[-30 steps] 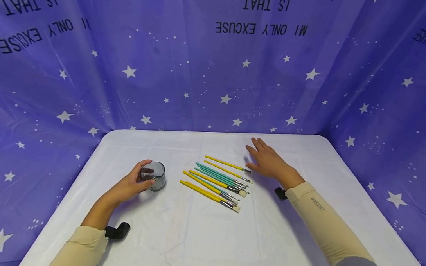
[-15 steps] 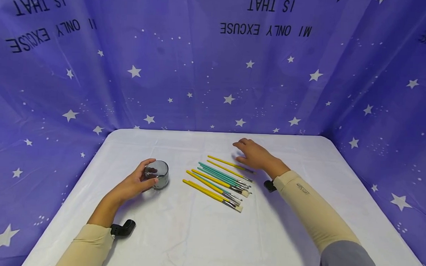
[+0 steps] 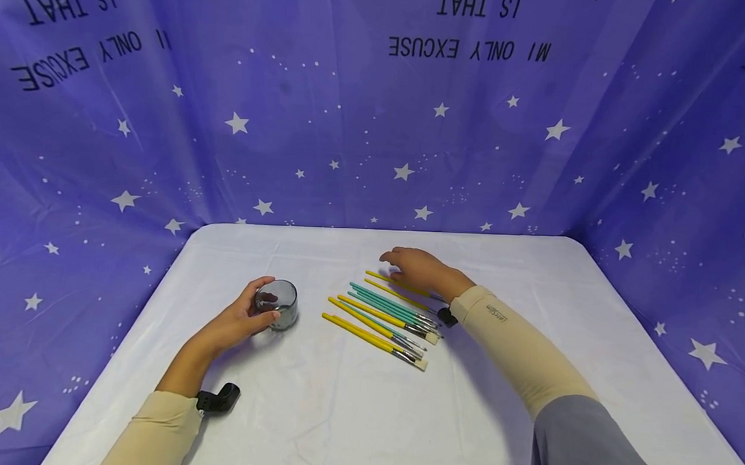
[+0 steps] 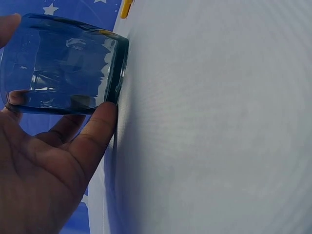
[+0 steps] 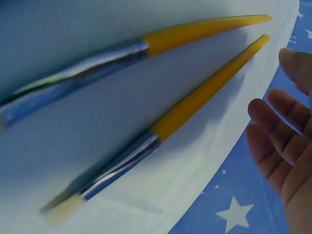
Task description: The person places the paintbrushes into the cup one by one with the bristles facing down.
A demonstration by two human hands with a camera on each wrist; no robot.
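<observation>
My left hand (image 3: 234,323) grips a smoky clear glass (image 3: 287,307) around its side, thumb on the near wall and fingers behind. In the left wrist view the glass (image 4: 63,68) is upright, its thick base close to the white cloth. To its right lies a loose row of paintbrushes, yellow brushes (image 3: 359,333) and teal brushes (image 3: 382,301), bristles pointing right. My right hand (image 3: 416,268) hovers over the farthest yellow brushes, partly covering them. The right wrist view shows its loosely bent fingers (image 5: 261,144) apart from two yellow paintbrushes (image 5: 187,112), with nothing in the hand.
A white cloth covers the table (image 3: 317,408). Behind it and along both sides hangs a purple curtain (image 3: 352,122) with white stars and black lettering. A black wrist camera (image 3: 219,398) sits on the left wrist.
My right hand has moved left from beside the bristle ends to above the far yellow brushes. My left hand has stayed on the glass. The head view has shifted slightly.
</observation>
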